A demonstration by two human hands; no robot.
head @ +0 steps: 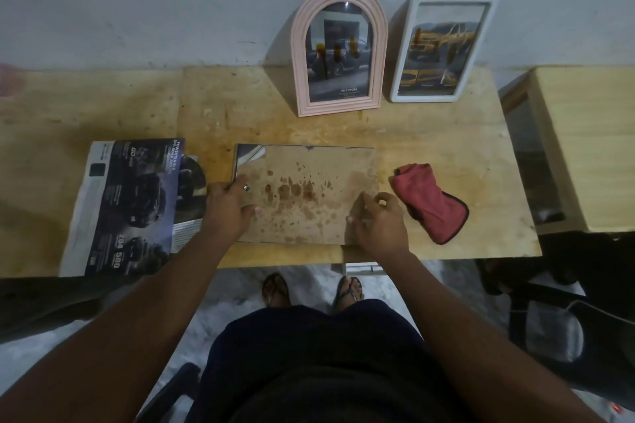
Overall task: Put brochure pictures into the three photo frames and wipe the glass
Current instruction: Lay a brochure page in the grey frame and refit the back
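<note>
A third photo frame [305, 189] lies face down in the middle of the table, its stained brown backing board up. My left hand [228, 204] grips its left edge, thumb on the board. My right hand [376, 220] pinches at the board's lower right part with curled fingers; what is under them is hidden. A pink arched frame [338, 48] and a white rectangular frame [443, 48] lean upright against the wall, each with a car picture inside. The open car brochure [127, 203] lies at the left. A red cloth [429, 199] lies crumpled to the right of my right hand.
The wooden table [446, 134] has its front edge just below my hands. A second wooden surface [584, 148] stands at the right, with a dark chair [567, 319] below it. My sandalled feet show on the floor under the table.
</note>
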